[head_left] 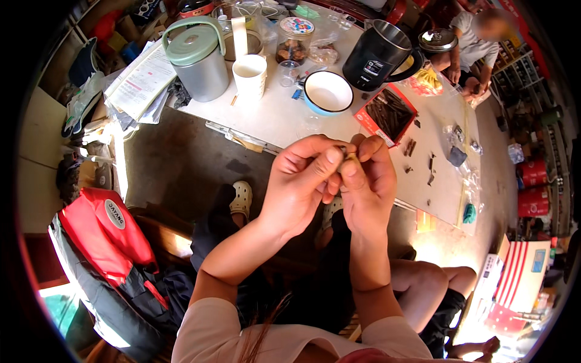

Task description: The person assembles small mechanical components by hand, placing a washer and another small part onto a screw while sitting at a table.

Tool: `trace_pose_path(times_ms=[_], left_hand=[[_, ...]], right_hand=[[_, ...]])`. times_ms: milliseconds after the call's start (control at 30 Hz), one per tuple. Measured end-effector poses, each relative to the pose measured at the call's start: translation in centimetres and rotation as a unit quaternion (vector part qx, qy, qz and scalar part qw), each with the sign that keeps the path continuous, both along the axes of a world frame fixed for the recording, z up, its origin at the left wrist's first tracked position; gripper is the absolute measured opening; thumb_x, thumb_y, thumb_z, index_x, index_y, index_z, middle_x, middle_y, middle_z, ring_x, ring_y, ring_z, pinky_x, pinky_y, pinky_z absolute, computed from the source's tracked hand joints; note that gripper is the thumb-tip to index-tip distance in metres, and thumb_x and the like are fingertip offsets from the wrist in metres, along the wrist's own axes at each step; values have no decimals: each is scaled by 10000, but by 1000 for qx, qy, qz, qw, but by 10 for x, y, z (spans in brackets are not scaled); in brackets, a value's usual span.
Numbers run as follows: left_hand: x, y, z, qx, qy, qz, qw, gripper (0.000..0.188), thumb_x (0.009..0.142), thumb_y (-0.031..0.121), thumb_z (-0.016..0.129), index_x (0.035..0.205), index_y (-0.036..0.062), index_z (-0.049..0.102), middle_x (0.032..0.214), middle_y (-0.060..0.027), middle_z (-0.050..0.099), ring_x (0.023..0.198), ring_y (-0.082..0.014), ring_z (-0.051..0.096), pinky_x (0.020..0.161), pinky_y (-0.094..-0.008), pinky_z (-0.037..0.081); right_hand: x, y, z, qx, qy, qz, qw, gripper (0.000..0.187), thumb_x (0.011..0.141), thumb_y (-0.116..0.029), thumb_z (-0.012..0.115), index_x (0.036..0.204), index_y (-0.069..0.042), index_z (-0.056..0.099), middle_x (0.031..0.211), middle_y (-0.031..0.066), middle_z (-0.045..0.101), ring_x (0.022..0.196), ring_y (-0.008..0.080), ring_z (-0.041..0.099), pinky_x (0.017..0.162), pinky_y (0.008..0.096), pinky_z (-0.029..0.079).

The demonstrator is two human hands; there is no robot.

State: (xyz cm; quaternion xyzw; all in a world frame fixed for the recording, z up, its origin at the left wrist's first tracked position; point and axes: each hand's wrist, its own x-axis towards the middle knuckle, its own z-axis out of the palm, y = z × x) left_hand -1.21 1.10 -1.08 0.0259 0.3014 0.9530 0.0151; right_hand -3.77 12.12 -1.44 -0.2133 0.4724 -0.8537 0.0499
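Close together above the table's front edge, both my hands have their fingertips pinched on a small dark brown piece [343,151]. My left hand [305,184] grips it between thumb and forefinger. From the other side, my right hand [369,184] pinches at it too, where something yellowish shows. The fingers cover most of the piece, so its kind cannot be made out. Just beyond my right hand stands a red open box [394,134] filled with long dark brown pieces [390,112]. Several small brown bits [410,147] lie on the table right of the box.
On the white table [272,124] stand a lidded grey-green pail [203,69], a paper cup [249,77], an enamel bowl [328,92], a jar [293,45] and a black kettle [375,54]. A red bag [106,233] lies at left. Another person [475,45] sits at far right; someone's bare knees [430,281] are close on my right.
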Motion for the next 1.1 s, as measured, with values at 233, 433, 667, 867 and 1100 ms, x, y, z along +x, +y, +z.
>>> trace_pose_path(times_ms=[233,433,667,867,1100], left_hand=[[0,-6,-3,11,-13,9,1000,130,883,143,577,924,28,620,626,8,554,537,-38,491,456,-169,379],[-1,0,-3,14,-17,-2,1000,136,875,146,586,924,22,615,710,-15,588,549,-62,517,454,-211,420],[-3,4,-5,75,3,-20,997,231,903,220,535,994,10,567,729,-24,538,582,-83,482,499,-271,487],[-2,1,-3,83,23,-36,996,217,900,178,540,1023,1,566,775,-52,582,618,-97,555,519,-271,512],[-2,0,2,33,11,-17,999,248,920,226,505,1015,2,550,641,-25,571,557,-85,554,473,-279,492]], right_hand=[[4,-8,4,6,3,2,1000,206,851,-41,601,888,-66,400,823,8,449,702,63,478,593,180,408],[2,-3,1,14,-33,-46,998,207,856,-89,612,914,-65,415,810,-7,458,689,55,479,580,180,414],[1,4,9,-93,-47,41,994,236,881,-227,583,983,-44,475,798,-12,444,581,33,369,394,176,358],[3,5,11,-66,-44,29,996,232,868,-212,604,958,-36,481,777,-8,472,577,39,414,411,181,372],[5,2,12,-46,-22,9,999,211,866,-162,605,951,-16,478,808,27,534,621,83,515,460,208,416]])
